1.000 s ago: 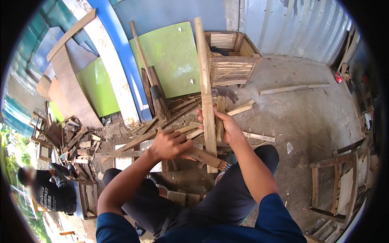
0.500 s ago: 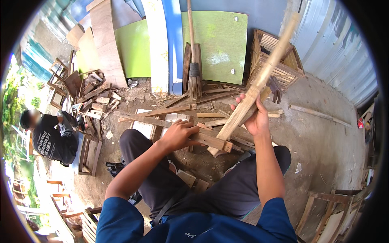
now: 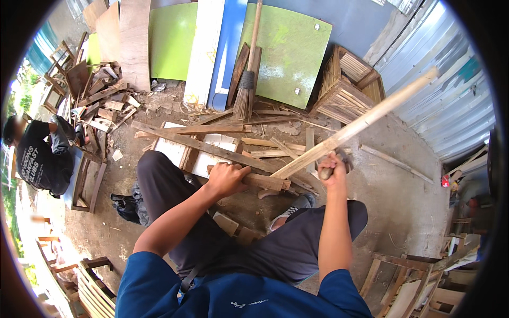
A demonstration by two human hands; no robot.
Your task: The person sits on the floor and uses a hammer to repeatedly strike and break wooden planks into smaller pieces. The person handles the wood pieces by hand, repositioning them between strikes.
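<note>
My left hand (image 3: pixel 229 179) is closed over a long, dark wooden plank (image 3: pixel 204 149), near the plank's front end. The plank slants away to the far left across pale boards between my knees. In front of my right knee, my right hand (image 3: pixel 334 170) grips a wooden-handled tool (image 3: pixel 325 173) with a rounded handle end; a dark part sticks out past the fingers, and its exact kind is not clear. A long pale wooden pole (image 3: pixel 366 117) runs from beside the plank's end up to the right, just beyond my right hand. Whether that hand touches the pole is unclear.
Loose wood strips (image 3: pixel 275 146) lie ahead. A broom (image 3: pixel 245 95) leans on a green panel (image 3: pixel 286 47), beside a slatted crate (image 3: pixel 350 85). Scrap wood (image 3: pixel 106 103) is piled left, near a seated person (image 3: pixel 42 159). Wooden frames (image 3: pixel 403 275) stand at lower right.
My right hand has moved down and now grips the wooden-handled tool. The pale pole has tipped lower to the right. My left hand stays on the plank; the view has shifted.
</note>
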